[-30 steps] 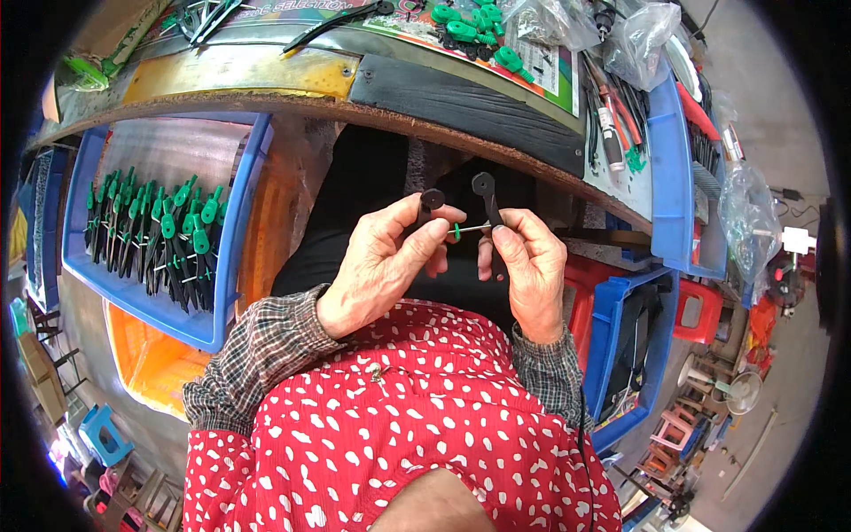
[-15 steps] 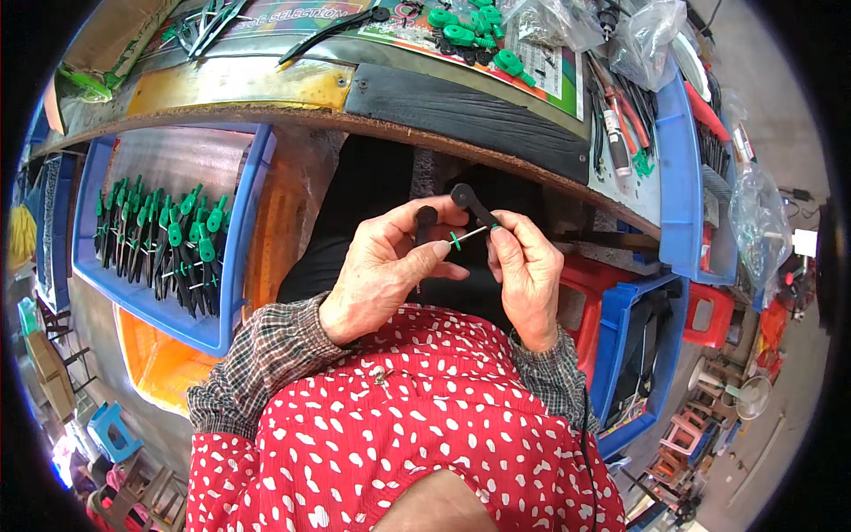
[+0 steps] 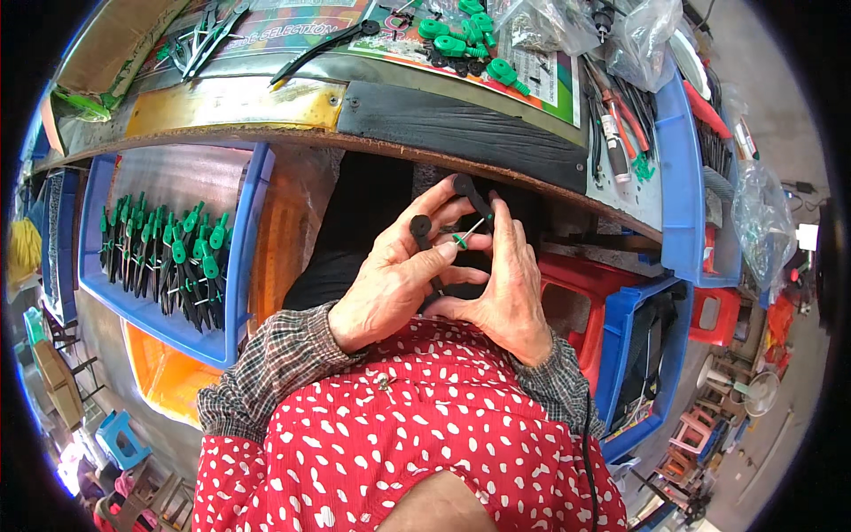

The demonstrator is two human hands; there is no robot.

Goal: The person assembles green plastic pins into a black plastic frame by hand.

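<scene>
Between my hands is a black plastic piece with two round-ended arms (image 3: 472,193), joined by a thin metal rod (image 3: 472,229) that carries a small green part (image 3: 459,241). My left hand (image 3: 394,275) is closed on it, with the thumb at the green part and one round end (image 3: 420,227) sticking up between the fingers. My right hand (image 3: 510,293) curls around the other side. Its forefinger presses along the upper arm, and its thumb reaches below towards my left hand. The lower ends of the piece are mostly hidden by my fingers.
A blue bin (image 3: 160,324) at left holds several black pieces with green tops. Above my hands runs the workbench edge (image 3: 461,133), bearing green knobs (image 3: 449,44), pliers (image 3: 213,40) and a screwdriver (image 3: 613,146). Right are a red stool (image 3: 567,297) and another blue bin (image 3: 616,355).
My right hand has shifted from pinching the upper arm near the rod's end to curling around it, thumb now lower and nearer my left hand. The two arms stay in hand.
</scene>
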